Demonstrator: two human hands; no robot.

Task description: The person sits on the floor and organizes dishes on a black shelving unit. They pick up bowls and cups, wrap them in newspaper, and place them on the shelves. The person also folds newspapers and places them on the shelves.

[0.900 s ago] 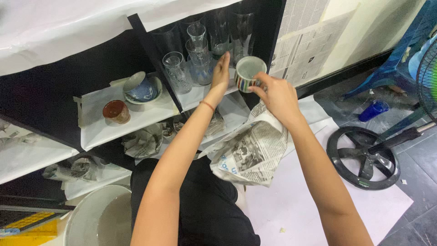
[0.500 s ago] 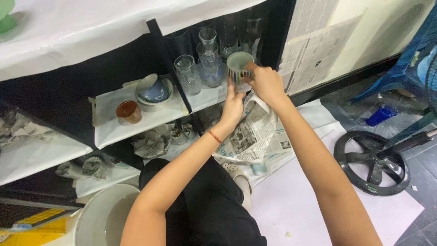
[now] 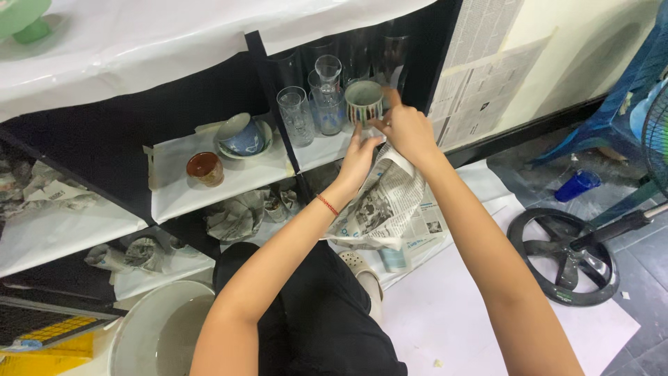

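My right hand (image 3: 407,129) grips a striped mug (image 3: 363,103) by its right side, at the front of a white-lined shelf (image 3: 316,150). From below, the fingers of my left hand (image 3: 358,157) press against the mug's base. A crumpled sheet of newspaper (image 3: 386,202) hangs just under both hands, over my lap. Several clear glasses (image 3: 296,115) stand on the shelf directly left of the mug and behind it.
A blue bowl (image 3: 240,136) and a brown cup (image 3: 205,168) sit on the shelf to the left. Paper-wrapped items (image 3: 236,216) lie on the lower shelf. A white bucket (image 3: 163,334) stands at the lower left. On the floor at the right are a fan base (image 3: 563,254) and a blue cup (image 3: 577,184).
My left hand has dropped from the glasses to under the mug. The mug, in my right hand, has moved in onto the shelf beside the glasses.
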